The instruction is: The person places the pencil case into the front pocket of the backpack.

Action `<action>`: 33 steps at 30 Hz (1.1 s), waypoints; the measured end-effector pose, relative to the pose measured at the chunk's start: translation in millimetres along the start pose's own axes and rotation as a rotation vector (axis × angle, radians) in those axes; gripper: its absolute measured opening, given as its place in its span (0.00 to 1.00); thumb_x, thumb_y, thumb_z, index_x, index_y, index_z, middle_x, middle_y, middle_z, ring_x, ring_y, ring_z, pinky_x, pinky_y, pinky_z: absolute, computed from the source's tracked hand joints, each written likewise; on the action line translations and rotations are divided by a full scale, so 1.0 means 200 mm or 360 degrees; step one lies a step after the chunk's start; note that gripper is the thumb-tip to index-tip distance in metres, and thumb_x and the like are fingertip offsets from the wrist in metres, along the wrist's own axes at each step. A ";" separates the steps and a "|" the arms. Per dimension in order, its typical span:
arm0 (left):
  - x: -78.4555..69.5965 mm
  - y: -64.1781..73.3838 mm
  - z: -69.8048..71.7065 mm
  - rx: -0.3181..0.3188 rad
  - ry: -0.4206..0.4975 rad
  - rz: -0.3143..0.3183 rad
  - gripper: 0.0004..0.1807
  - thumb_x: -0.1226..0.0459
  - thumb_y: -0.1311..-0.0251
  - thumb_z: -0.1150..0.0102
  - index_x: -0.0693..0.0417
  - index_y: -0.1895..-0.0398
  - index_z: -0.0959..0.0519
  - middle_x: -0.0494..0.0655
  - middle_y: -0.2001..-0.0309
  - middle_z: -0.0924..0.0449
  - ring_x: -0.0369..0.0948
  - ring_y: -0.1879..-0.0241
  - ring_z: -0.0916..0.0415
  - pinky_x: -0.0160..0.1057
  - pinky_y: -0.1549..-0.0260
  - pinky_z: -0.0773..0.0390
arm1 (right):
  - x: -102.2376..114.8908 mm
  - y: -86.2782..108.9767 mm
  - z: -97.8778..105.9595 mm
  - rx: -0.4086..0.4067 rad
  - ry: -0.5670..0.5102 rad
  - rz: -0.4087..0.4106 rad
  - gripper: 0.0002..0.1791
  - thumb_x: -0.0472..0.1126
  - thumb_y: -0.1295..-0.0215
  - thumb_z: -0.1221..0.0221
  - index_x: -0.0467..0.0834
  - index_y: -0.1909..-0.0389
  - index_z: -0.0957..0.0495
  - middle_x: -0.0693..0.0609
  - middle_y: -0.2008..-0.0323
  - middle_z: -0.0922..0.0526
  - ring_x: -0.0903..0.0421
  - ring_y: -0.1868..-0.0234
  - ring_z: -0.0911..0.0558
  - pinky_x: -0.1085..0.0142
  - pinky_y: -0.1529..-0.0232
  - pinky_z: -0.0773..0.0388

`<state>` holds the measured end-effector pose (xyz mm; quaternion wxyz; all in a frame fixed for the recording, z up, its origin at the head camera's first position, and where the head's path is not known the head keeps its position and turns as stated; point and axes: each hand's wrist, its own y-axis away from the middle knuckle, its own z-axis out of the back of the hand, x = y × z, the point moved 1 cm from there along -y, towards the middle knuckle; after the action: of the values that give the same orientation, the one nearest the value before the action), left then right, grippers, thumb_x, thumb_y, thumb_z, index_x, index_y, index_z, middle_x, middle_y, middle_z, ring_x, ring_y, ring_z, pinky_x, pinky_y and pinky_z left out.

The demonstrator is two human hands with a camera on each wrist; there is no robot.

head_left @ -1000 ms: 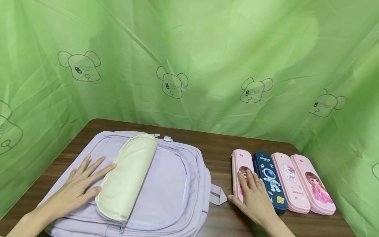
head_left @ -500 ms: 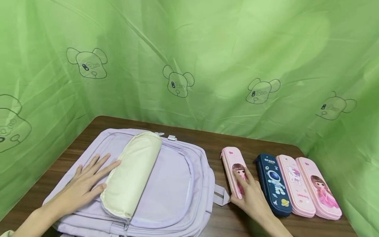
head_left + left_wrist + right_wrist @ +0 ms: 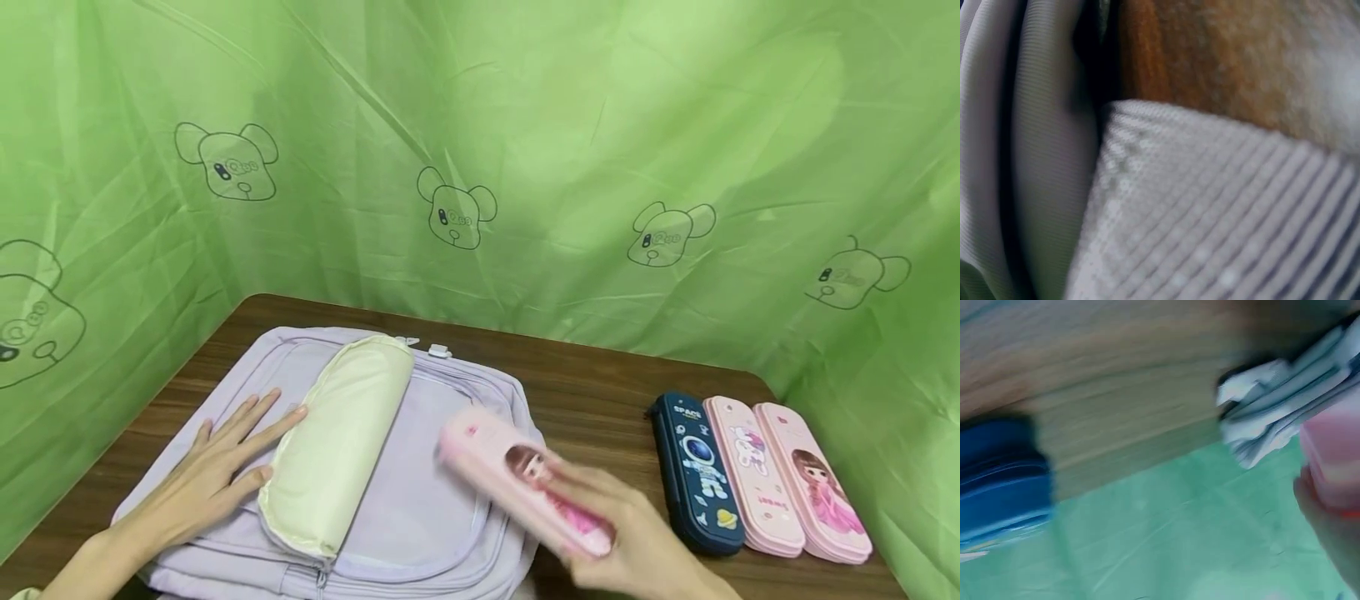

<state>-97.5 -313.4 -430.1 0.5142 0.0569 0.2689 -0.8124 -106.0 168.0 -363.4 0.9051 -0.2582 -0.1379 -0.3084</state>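
Note:
My right hand [image 3: 630, 525] grips the lower end of a pink pencil case [image 3: 487, 454] with a doll print, held tilted above the right side of a lilac backpack [image 3: 427, 467]. The case is blurred in the head view; part of it shows as a pink block [image 3: 1335, 456] at the right edge of the right wrist view. Fingers spread, my left hand [image 3: 213, 475] rests on the backpack's left side, its fingertips at the folded-back cream-lined flap [image 3: 341, 450]. The left wrist view shows only close ribbed lilac webbing [image 3: 1210, 212] and backpack fabric.
At the table's right side lie a navy space pencil case [image 3: 697, 475], a pink rabbit pencil case [image 3: 753, 475] and another pink doll pencil case [image 3: 813, 483], side by side. Green printed curtains [image 3: 555, 167] surround the brown wooden table [image 3: 592, 400].
My right hand took the leftmost doll pencil case from the row, lifted it and carried it left over the backpack. The left hand stayed on the backpack.

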 end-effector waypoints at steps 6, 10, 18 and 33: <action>0.00 0.00 0.01 -0.0034 0.0063 0.0016 0.33 0.62 0.41 0.47 0.42 0.30 0.40 0.52 0.28 0.52 0.57 0.31 0.56 0.67 0.42 0.74 | 0.06 -0.04 -0.06 0.0281 -0.0088 0.0173 0.36 0.44 0.51 0.31 0.52 0.37 0.30 0.55 0.39 0.30 0.50 0.39 0.33 0.58 0.45 0.30; -0.01 0.00 0.01 -0.0075 0.0120 0.0010 0.32 0.61 0.41 0.49 0.43 0.31 0.38 0.53 0.29 0.49 0.57 0.32 0.54 0.68 0.43 0.73 | 0.07 -0.08 -0.08 0.0398 -0.0174 0.0239 0.36 0.43 0.49 0.32 0.52 0.36 0.31 0.56 0.37 0.32 0.53 0.37 0.35 0.60 0.41 0.35; -0.03 0.00 0.00 -0.0116 0.0226 0.0021 0.28 0.60 0.37 0.51 0.44 0.31 0.37 0.55 0.30 0.48 0.56 0.32 0.54 0.70 0.44 0.73 | 0.08 -0.18 -0.13 0.0510 -0.0253 0.0256 0.41 0.38 0.59 0.29 0.55 0.38 0.29 0.60 0.37 0.32 0.54 0.38 0.36 0.55 0.44 0.33; -0.03 0.02 -0.02 -0.0200 0.0420 0.0037 0.26 0.56 0.33 0.57 0.48 0.31 0.37 0.56 0.31 0.46 0.43 0.31 0.53 0.75 0.48 0.69 | 0.12 -0.25 -0.30 0.0471 -0.0439 0.0435 0.30 0.49 0.42 0.36 0.50 0.38 0.29 0.59 0.37 0.32 0.57 0.40 0.35 0.63 0.47 0.30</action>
<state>-91.8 -308.2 -432.9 0.4863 0.1341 0.3838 -0.7735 -113.2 89.6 -385.1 0.9390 -0.1788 -0.2676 -0.1214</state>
